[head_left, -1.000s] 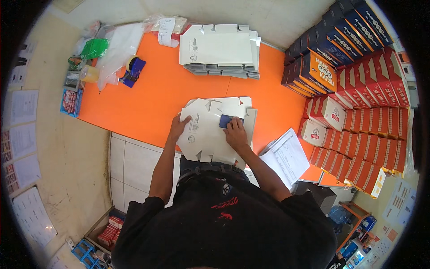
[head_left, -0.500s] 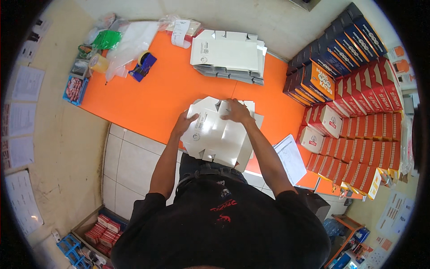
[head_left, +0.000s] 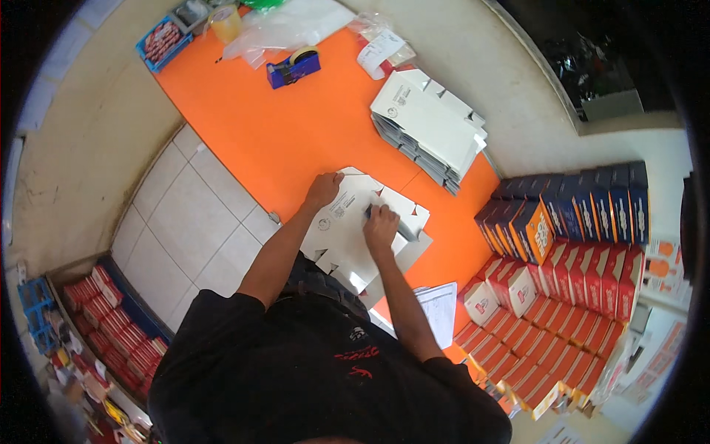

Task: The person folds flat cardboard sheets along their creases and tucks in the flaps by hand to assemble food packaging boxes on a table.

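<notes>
A flat white cardboard box blank (head_left: pixel 336 240) lies at the table's near edge in front of me, over other blanks whose edges show at its right. My left hand (head_left: pixel 324 191) grips its left upper edge, thumb on top. Over the middle of the blank, my right hand (head_left: pixel 381 226) is closed with knuckles up. A small dark shape shows at its fingertips; whether this is a held object or a folded bit of card, I cannot make out. Farther back lies a stack of similar white blanks (head_left: pixel 429 118).
On the orange table (head_left: pixel 296 133) are a blue tape dispenser (head_left: pixel 293 69), clear plastic bags (head_left: pixel 288 33) and a blue basket (head_left: pixel 164 46). Rows of dark boxes (head_left: pixel 599 203) and red boxes (head_left: pixel 592 274) line the right side. Papers (head_left: pixel 438 311) lie beside my right forearm.
The view has turned, so the table appears rotated clockwise. My right hand has moved from the blank's upper right edge to its middle. The left still holds the left side.
</notes>
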Tool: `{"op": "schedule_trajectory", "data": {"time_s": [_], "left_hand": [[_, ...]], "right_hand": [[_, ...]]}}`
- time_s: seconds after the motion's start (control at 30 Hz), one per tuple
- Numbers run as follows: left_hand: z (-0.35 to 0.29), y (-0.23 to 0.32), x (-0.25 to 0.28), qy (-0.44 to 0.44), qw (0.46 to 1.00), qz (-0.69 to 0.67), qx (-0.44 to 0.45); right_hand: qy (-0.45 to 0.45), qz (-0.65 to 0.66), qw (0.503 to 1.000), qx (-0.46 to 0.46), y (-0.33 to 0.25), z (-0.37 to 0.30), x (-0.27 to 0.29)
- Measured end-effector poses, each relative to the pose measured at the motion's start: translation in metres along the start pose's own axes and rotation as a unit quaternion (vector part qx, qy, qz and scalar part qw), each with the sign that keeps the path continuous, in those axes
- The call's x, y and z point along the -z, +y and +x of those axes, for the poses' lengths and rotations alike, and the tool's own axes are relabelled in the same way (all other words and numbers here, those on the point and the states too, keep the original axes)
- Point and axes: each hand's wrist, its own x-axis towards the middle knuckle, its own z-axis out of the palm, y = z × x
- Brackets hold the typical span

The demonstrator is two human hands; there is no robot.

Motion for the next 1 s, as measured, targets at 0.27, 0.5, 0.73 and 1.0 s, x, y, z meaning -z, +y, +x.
{"op": "schedule_trajectory", "data": {"time_s": [0.27,0.5,0.73,1.0], "left_hand": [[-0.006,-0.006,0.002,0.031,0.998,-0.033,-0.034],[-0.022,0.008,0.007,-0.02,0.98,-0.168,-0.106],[-0.012,0.001,0.0,-0.027,0.99,-0.119,-0.071],[-0.004,-0.017,-0.009,-0.013,0.992,-0.119,-0.046]], "right_hand": [[-0.04,0.021,0.999,0.018,-0.016,-0.01,0.026],[-0.071,0.169,0.983,-0.013,0.016,0.085,0.04],[-0.211,0.307,0.925,-0.073,0.019,0.097,0.014],[-0.222,0.286,0.927,-0.094,0.003,0.102,0.013]]}}
